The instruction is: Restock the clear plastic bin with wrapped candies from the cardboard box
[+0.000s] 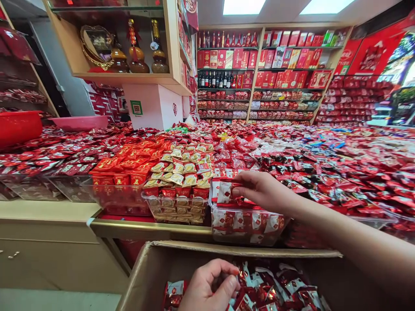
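My right hand (259, 188) reaches over a clear plastic bin (249, 211) at the counter's front edge. Its thumb and fingers close on a small red-and-white wrapped packet (224, 192), set upright at the bin's left end. Similar packets show through the bin's front wall. Lower down, my left hand (209, 287) is inside an open cardboard box (139, 270), fingers curled and thumb against fingertips. Whatever lies in that pinch is too hidden to name. Loose red-and-white packets (275, 293) fill the box around and right of it.
Left of the bin stand bins of gold-and-white packets (181, 172) and red packets (129, 162). More sweets spread across the counter to the right. A white pillar (145, 103), a pink basin (81, 123) and a red basin (19, 127) stand behind. Stocked shelves (256, 77) line the back wall.
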`<state>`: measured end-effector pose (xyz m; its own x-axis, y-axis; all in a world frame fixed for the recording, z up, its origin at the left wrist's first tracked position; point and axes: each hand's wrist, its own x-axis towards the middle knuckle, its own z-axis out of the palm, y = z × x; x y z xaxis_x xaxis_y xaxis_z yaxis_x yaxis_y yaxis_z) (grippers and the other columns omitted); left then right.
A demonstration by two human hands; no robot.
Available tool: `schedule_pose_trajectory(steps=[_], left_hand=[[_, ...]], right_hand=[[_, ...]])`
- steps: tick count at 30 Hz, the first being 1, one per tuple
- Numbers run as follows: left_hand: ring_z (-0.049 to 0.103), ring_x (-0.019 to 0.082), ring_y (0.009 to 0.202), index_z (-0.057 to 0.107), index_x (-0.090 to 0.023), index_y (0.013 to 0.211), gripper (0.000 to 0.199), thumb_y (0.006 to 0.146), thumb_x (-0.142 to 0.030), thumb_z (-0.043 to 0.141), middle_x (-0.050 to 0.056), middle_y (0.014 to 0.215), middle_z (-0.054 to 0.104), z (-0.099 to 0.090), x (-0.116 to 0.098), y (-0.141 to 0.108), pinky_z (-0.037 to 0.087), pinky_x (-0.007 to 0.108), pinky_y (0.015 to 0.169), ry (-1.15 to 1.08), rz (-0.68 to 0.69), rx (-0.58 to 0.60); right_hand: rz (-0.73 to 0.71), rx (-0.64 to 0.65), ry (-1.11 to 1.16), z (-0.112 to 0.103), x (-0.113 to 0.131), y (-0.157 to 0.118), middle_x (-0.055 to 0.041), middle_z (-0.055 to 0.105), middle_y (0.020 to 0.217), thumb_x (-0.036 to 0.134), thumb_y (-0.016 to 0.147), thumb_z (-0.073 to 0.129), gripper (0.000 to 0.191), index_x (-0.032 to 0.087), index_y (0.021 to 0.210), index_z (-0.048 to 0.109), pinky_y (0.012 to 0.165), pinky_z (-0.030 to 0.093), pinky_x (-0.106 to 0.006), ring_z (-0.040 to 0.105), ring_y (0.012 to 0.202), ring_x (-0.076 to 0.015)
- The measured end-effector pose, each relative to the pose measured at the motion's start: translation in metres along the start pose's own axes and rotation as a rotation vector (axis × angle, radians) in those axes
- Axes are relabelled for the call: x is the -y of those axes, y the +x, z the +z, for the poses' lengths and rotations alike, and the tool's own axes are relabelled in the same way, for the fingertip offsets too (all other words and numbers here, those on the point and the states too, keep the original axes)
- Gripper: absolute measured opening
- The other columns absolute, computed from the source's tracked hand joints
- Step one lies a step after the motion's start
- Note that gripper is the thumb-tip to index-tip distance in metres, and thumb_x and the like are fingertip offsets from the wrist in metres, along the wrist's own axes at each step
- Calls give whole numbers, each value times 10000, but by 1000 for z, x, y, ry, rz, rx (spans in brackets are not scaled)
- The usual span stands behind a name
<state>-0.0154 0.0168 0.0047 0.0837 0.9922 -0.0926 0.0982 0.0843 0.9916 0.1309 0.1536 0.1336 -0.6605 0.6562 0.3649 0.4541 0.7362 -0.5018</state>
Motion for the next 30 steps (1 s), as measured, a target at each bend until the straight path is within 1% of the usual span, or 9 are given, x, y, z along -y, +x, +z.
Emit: schedule_pose_trajectory(steps=[4,8,11,15,17,20,25,30], left_hand=[[562,164,615,607,-168,811,235,692,-360,541,35,662,644,0,7,1,423,255,567,62,2,-34],[560,166,606,613,-169,809,248,691,-370,528,37,652,646,0,16,4,421,255,561,104,-4,-31],[555,166,603,612,-170,816,255,691,-371,516,39,657,648,0,19,5,423,259,558,117,-9,-17],[556,169,609,612,-174,822,241,694,-350,508,40,667,653,1,20,4,422,256,557,153,-17,-13],[556,176,626,617,-174,825,244,699,-347,500,44,680,653,1,20,4,424,258,568,193,-8,-5],[545,185,646,622,-175,824,245,694,-341,495,44,691,639,1,20,3,426,264,574,252,-13,9],[488,147,561,618,-153,810,250,688,-331,492,11,617,565,3,15,4,403,244,531,272,-39,65],[484,132,586,614,-141,838,235,708,-291,489,-1,626,553,4,7,2,397,223,566,309,-60,93]], right_hand=[[30,64,175,2,-9,4,16,516,642,319,763,469,196,132,805,512,503,331,-204,446,568,-82],[100,131,221,8,-13,7,24,507,580,321,733,507,194,128,745,516,452,305,-188,427,509,-68],[146,192,260,11,-12,6,15,536,597,335,712,530,207,130,742,529,429,295,-176,435,498,-64],[114,283,169,7,-6,5,30,495,543,380,727,497,259,133,686,566,418,277,-175,394,469,-56],[112,309,121,6,-4,4,34,475,526,371,735,480,267,135,657,578,421,279,-178,373,460,-53],[147,288,128,6,-2,4,31,502,547,327,718,502,211,137,664,576,433,301,-177,395,470,-57],[159,250,190,9,-3,4,22,538,584,295,709,511,171,139,687,576,448,324,-177,427,491,-63],[173,269,146,7,-1,5,16,553,594,285,702,523,169,137,723,600,462,339,-182,446,501,-69]])
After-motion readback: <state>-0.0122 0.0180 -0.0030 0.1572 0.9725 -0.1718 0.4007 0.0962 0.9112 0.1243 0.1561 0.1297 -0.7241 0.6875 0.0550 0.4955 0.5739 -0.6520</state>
